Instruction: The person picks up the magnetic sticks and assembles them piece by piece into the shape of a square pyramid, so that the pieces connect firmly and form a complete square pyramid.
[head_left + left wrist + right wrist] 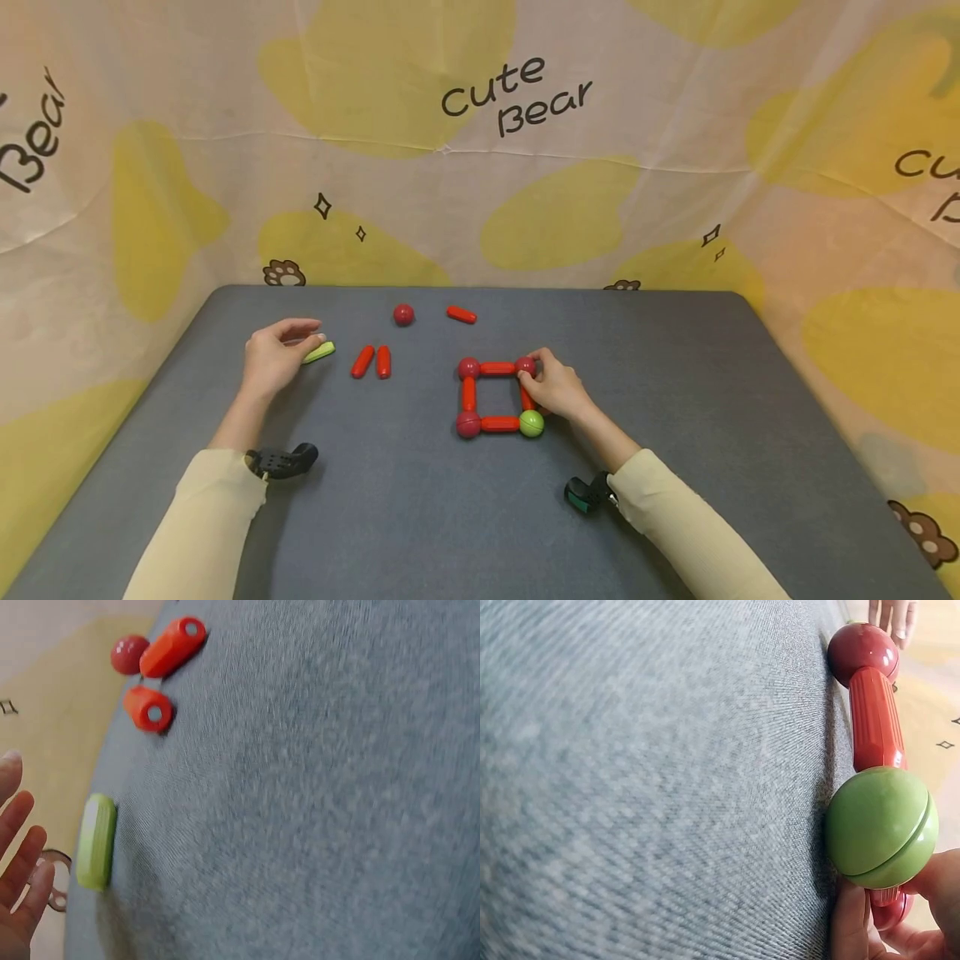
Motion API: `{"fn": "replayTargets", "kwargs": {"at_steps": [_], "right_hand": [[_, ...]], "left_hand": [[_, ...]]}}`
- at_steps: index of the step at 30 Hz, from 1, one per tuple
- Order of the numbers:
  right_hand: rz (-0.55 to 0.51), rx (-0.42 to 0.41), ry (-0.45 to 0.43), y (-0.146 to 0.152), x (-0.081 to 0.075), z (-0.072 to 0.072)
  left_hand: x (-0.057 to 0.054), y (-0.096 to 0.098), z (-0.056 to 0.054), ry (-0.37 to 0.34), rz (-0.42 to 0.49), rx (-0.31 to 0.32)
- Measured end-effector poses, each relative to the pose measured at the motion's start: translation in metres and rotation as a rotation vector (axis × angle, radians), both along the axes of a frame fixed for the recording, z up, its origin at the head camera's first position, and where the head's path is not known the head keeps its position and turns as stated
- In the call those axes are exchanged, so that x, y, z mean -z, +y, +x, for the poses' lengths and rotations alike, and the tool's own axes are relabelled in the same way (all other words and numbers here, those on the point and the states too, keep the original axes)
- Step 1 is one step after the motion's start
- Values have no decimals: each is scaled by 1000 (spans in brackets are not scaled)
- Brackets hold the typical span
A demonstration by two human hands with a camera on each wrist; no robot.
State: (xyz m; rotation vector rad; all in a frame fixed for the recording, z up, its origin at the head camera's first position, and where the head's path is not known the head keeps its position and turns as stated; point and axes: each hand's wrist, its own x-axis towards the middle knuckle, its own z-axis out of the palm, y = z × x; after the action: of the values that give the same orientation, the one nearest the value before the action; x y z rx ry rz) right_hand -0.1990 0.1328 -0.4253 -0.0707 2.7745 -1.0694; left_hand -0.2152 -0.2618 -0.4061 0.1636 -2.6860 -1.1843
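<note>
My left hand (276, 357) is at the left beside a green magnetic rod (96, 841). In the left wrist view its fingers are spread loosely, apart from the rod, which lies on the table. My right hand (557, 386) pinches the far right corner of a square of magnetic rods and balls, at a red ball (525, 365) and the end of the right-hand red rod (528, 398). A green ball (881, 827) forms the near right corner; red balls (468, 425) form the others. The fingers partly hide the held corner.
Two loose red rods (383, 362) lie side by side between the left hand and the square. Farther back are a loose red ball (403, 314) and another red rod (461, 314). A printed cloth (555, 208) rises behind the grey table (390, 517).
</note>
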Motion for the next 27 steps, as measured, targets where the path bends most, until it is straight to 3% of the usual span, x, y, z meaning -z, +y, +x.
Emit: {"fn": "replayTargets", "kwargs": {"at_steps": [6,10,17,27], "right_hand": [[4,7,-4,0,1,-1],[20,1,16,1,3,-2],[31,-3,31,0,3,-1],[30,-3,31,0,2,-2]], "left_hand": [[7,-7,-2,-86,4,-56],[14,-10,-4,-124,-20,-53],[20,-12,-5,-127,-45,-13],[21,-10,-5,-99,-99,-17]]}}
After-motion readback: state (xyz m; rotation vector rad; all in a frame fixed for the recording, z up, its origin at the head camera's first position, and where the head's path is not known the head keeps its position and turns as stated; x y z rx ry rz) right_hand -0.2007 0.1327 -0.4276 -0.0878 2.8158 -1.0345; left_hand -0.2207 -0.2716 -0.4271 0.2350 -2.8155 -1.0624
